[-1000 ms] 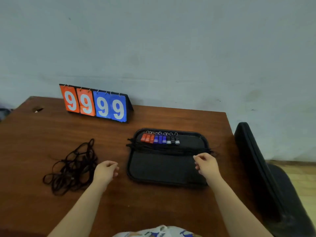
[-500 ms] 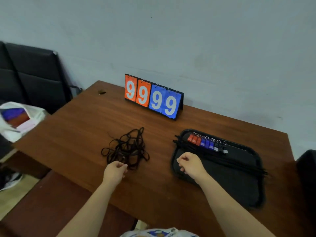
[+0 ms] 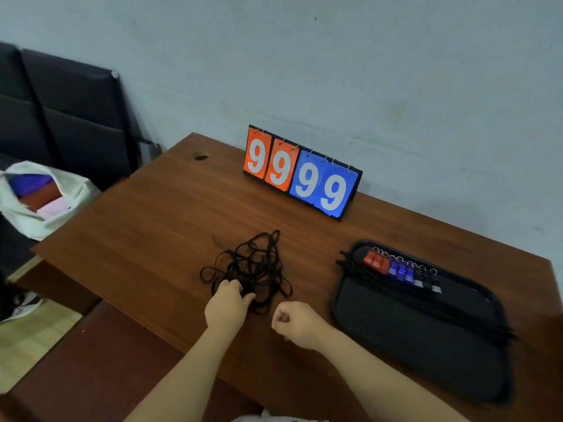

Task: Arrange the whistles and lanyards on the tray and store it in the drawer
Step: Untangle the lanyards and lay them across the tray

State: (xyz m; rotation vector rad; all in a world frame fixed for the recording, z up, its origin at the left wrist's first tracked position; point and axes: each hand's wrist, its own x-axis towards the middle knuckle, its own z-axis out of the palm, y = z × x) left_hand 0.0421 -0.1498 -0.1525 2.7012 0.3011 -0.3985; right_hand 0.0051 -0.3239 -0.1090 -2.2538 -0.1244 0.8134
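Observation:
A black tray (image 3: 420, 339) lies on the right of the wooden table (image 3: 146, 239). Along its far edge sits a row of whistles (image 3: 402, 271), red, blue and black, with key rings. Straightened black lanyards (image 3: 380, 280) lie across the tray just in front of them. A tangled heap of black lanyards (image 3: 253, 264) rests on the table left of the tray. My left hand (image 3: 227, 306) is at the near edge of that heap, fingers closed into the cords. My right hand (image 3: 297, 322) hovers as a loose fist between heap and tray, holding nothing.
A flip scoreboard (image 3: 301, 175) reading 9999 stands at the back by the wall. A cable hole (image 3: 200, 156) is in the table's far left corner. Left of the table are black seats (image 3: 64, 117) and a white bag (image 3: 39, 199) with coloured items.
My right hand left the tray and came to the middle as a fist. My left hand reached forward into the tangled lanyards. The view swung left.

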